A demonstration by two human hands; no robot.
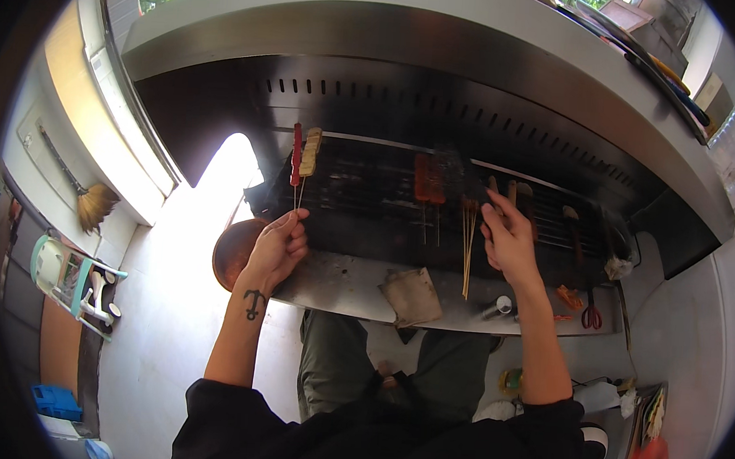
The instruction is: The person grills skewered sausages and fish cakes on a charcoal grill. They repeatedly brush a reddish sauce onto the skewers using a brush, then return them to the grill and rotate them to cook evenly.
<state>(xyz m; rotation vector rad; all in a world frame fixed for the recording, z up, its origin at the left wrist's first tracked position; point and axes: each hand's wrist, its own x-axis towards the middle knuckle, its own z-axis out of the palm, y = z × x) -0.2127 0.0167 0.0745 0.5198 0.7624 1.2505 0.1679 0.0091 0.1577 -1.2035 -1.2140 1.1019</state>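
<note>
At the left end of the grill (358, 178), my left hand (281, 243) pinches the thin sticks of two skewers. One bears a red sausage-like food (296, 156), the other pale scored pieces (310, 152). My right hand (511, 238) is over the middle of the grill. Its fingers close on a dark tool (465, 179), too blurred to name exactly. Just left of that tool lie two reddish-brown skewers (429, 179) on the grate. A bundle of bamboo skewers (467, 254) lies beside my right hand, sticks toward me.
A folded stained cloth (412, 295) and a metal shaker (496, 307) rest on the steel front ledge (339, 278). Red-handled scissors (592, 316) lie at its right. A copper-coloured pot (235, 253) stands left of the grill. The steel hood (404, 36) arches above the far side.
</note>
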